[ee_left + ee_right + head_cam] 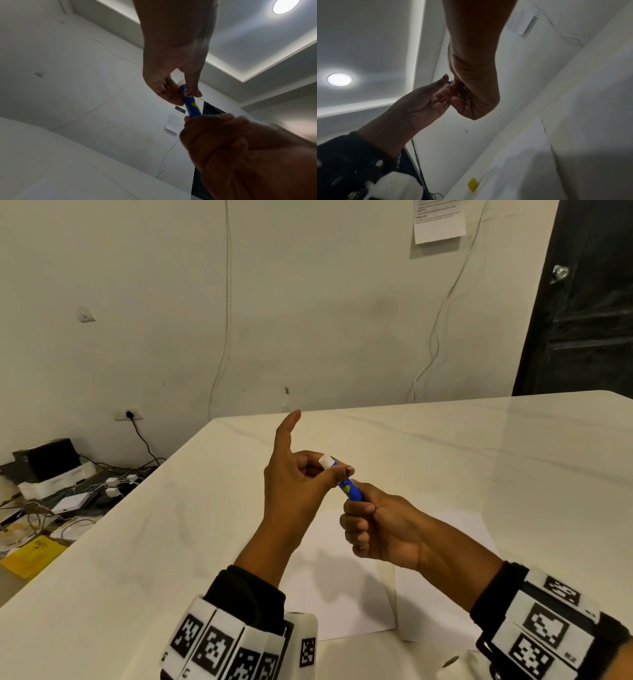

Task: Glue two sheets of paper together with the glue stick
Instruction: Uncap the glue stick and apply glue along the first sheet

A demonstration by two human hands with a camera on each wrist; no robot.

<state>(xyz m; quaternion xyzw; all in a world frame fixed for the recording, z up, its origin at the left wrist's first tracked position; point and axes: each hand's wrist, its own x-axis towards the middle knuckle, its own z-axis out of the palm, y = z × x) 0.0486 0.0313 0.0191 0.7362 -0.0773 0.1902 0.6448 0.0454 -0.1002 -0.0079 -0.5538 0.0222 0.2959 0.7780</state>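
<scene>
**Hands on glue stick, mid-frame above table**

Right hand (376, 529) fists round the lower barrel of the blue glue stick (349, 486). Left hand (298, 484) pinches its white upper end, index finger extended. Two white paper sheets (342, 594) lie side by side on the marble table (479, 457), lower centre, beneath both hands.

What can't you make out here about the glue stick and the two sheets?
- Glue stick base: head view, buried in the right hand.
- Its white cap end: whether loosened, left hand fingers cover the joint.
- Paper sheets: near edges hidden by forearms and wristbands.
- Label text: left wrist view, too blurred.
</scene>
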